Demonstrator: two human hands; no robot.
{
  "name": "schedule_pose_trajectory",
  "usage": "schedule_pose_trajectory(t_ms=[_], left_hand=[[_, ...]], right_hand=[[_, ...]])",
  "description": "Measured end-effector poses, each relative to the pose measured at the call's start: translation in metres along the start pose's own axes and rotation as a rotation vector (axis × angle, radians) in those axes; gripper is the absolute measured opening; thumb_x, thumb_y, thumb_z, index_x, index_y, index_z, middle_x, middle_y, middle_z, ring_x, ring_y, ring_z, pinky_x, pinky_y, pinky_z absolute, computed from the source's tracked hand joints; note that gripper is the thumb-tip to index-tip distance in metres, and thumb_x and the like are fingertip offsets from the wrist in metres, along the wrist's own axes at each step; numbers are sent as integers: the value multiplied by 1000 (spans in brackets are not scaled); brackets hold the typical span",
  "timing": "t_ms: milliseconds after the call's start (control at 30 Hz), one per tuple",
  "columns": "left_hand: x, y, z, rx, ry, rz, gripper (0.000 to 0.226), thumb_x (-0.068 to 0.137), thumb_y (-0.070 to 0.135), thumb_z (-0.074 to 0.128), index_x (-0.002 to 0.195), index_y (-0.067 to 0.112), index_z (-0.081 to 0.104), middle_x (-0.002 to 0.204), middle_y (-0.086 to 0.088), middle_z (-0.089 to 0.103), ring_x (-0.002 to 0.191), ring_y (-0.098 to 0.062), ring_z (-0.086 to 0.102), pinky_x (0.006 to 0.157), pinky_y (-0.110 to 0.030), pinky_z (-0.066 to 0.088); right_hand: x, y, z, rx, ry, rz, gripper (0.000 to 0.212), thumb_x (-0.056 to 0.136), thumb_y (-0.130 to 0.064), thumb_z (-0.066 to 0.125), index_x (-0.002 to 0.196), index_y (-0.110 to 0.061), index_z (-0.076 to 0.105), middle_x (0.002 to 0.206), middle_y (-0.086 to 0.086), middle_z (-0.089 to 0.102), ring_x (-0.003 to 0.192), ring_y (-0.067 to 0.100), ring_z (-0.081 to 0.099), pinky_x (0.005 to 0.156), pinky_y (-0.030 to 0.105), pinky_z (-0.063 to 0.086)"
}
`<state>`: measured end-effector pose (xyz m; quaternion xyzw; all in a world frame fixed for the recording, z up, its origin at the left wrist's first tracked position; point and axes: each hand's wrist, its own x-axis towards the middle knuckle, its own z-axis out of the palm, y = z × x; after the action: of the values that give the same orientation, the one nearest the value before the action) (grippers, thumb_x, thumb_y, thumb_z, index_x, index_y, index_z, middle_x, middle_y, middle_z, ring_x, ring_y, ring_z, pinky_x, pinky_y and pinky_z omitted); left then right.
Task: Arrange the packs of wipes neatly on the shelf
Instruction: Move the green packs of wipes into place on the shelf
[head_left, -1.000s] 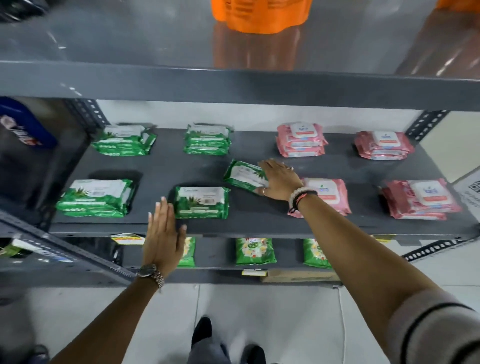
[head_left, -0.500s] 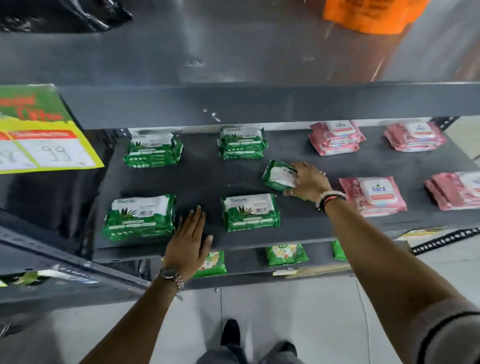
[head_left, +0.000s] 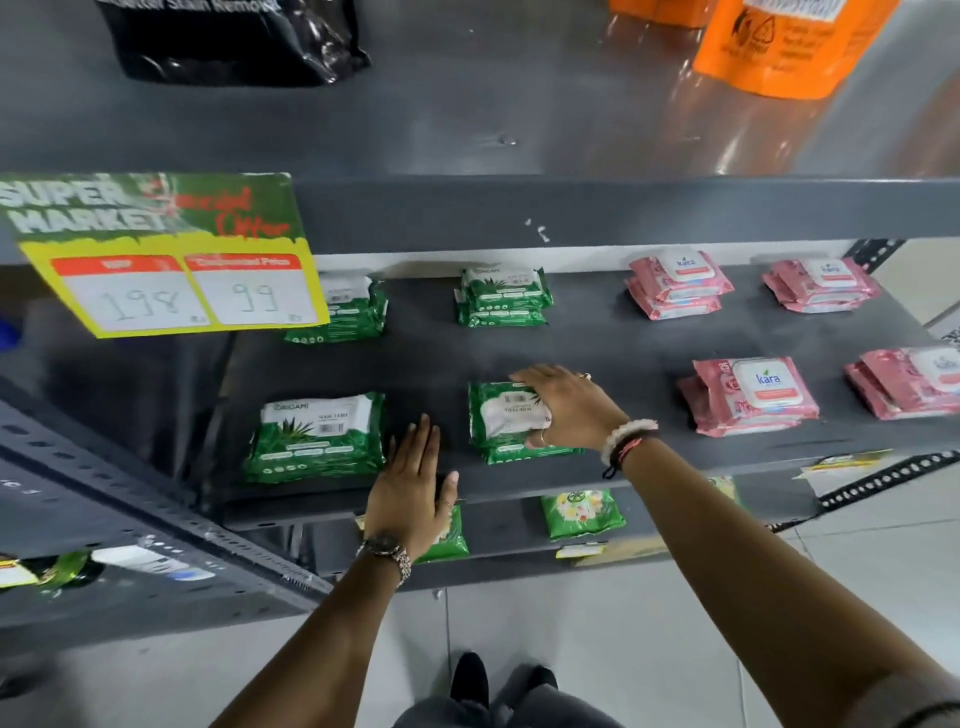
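Green and pink packs of wipes lie in small stacks on the dark grey shelf (head_left: 597, 343). My right hand (head_left: 569, 408) grips a green pack (head_left: 501, 413) lying on top of another green pack at the front middle of the shelf. My left hand (head_left: 410, 486) rests flat and open on the shelf's front edge, between that stack and the front-left green pack (head_left: 317, 436). More green stacks (head_left: 501, 296) sit at the back, one partly hidden by a sign. Pink stacks (head_left: 750, 395) fill the right half.
A yellow and green price sign (head_left: 161, 254) hangs from the upper shelf's left edge. A black bag (head_left: 234, 36) and orange pouches (head_left: 784, 47) stand on the upper shelf. Green packets (head_left: 579, 514) lie on the lower shelf. My shoes (head_left: 470, 680) are on the tiled floor.
My right hand has carried the loose green pack from the middle of the shelf forward and set it on the front middle green pack. The view shifted up and left.
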<state>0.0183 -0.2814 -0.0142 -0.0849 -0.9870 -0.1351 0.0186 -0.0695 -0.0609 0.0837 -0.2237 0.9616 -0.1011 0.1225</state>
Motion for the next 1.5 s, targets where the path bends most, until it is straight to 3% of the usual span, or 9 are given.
schedule_pose_trajectory(t_ms=[167,500,700,767,833,933,1133,1300,1500], left_hand=[[-1,-1,4,33,3,-4,60,94,40,28,140,3,34,151,-16,32,138,-29,33,115,-45,27],[-3,-2,12,62,22,23,55,95,34,26,139,3,36,150,-16,35,135,-30,37,114,-44,23],[-3,-1,13,94,33,32,54,94,33,26,139,4,36,149,-15,36,135,-30,38,114,-44,20],[-3,0,12,94,39,31,54,94,32,27,139,4,37,149,-15,36,135,-30,38,114,-44,20],[-4,0,12,93,47,30,54,94,32,27,139,4,37,149,-15,37,134,-29,39,115,-43,21],[-3,2,11,80,52,29,54,94,32,26,139,4,37,149,-15,36,135,-30,38,115,-43,23],[-4,3,7,73,42,23,56,94,33,23,140,4,37,150,-14,35,136,-28,36,114,-43,23],[-4,4,6,75,35,20,56,95,35,23,140,4,36,150,-14,35,137,-28,36,114,-42,20],[-3,4,5,54,20,13,57,95,36,22,141,5,34,151,-13,32,138,-28,33,115,-41,20]], right_hand=[[4,-4,-10,94,-147,17,88,75,-43,73,146,-21,26,153,7,31,141,26,28,115,45,21],[7,-21,-5,80,109,281,83,71,-68,60,136,-20,40,137,5,52,122,28,53,93,44,47],[11,-26,-7,45,31,467,89,74,-79,44,127,-7,43,130,14,51,113,35,57,85,45,49],[6,-19,-15,72,53,361,77,85,-66,43,134,-7,37,137,14,45,121,35,52,93,48,47],[1,-9,-26,83,76,122,56,93,-27,52,142,-13,31,149,10,35,133,30,42,105,46,42],[-10,-2,-33,24,-72,-152,81,74,17,49,143,-24,35,158,-4,22,145,18,21,112,37,36],[-12,-5,-19,-286,-83,-303,85,73,21,46,142,-28,38,160,-6,12,149,22,3,121,47,12],[-11,2,-12,-275,-57,-185,73,82,-16,68,145,-15,31,159,1,18,148,23,9,121,40,9],[-22,-3,-4,-72,51,15,80,76,-48,70,141,-15,36,145,8,43,137,27,36,107,43,38]])
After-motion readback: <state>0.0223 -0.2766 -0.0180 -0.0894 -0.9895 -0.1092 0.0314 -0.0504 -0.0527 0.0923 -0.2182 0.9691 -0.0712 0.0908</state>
